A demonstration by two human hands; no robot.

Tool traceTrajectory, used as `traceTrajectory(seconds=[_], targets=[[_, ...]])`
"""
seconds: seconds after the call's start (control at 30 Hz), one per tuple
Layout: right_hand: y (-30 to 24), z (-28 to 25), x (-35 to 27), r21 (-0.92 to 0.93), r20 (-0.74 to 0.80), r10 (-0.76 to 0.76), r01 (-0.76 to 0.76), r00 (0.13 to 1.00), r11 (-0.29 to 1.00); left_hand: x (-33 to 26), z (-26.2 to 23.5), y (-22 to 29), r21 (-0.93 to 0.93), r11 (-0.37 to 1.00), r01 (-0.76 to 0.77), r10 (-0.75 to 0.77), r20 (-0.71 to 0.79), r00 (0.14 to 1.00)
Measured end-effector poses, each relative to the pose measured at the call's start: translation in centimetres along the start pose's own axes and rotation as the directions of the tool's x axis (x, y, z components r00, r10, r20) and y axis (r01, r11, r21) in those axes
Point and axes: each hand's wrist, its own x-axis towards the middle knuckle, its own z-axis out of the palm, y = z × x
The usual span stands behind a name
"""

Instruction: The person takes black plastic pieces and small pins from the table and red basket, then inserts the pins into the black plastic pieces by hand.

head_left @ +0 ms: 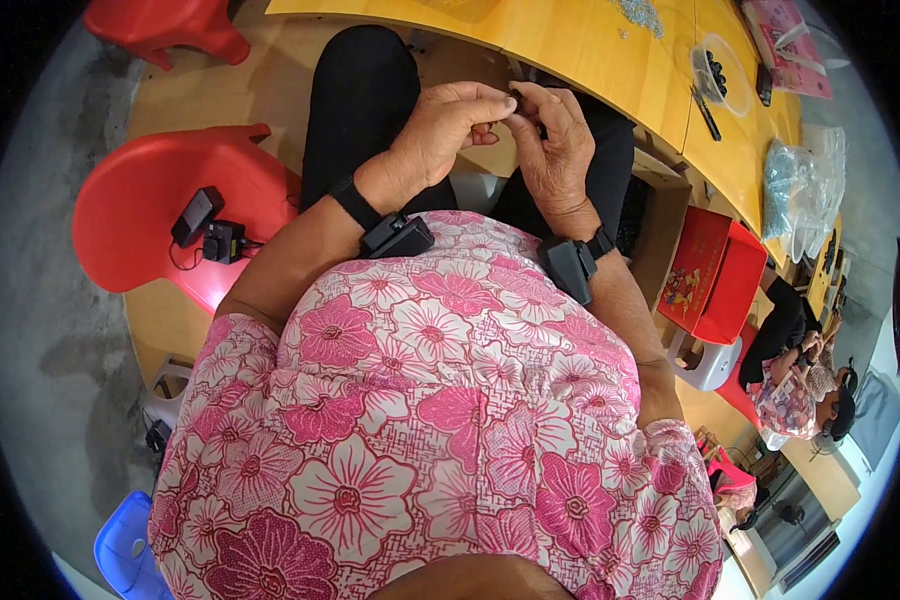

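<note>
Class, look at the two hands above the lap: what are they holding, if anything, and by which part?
A small dark part is pinched between the fingertips of the left hand and right hand. It is too small to tell which part is held.

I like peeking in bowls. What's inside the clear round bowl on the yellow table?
The clear bowl on the table holds a few small dark pieces, bunched near one side. What they are is too small to tell; the rest looks bare.

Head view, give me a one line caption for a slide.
Both hands, left hand and right hand, pinch a small dark part together above the lap, beside a wooden table.
</note>
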Motion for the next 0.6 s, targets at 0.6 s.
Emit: traceTrajectory(seconds=[0.6], targets=[[0.2, -0.5, 0.1, 0.079, 0.041, -0.071, 0.068, 0.997, 0.995, 0.4, -0.4, 1.5, 0.572, 0.602, -0.557, 0.428, 0.358, 0.83]])
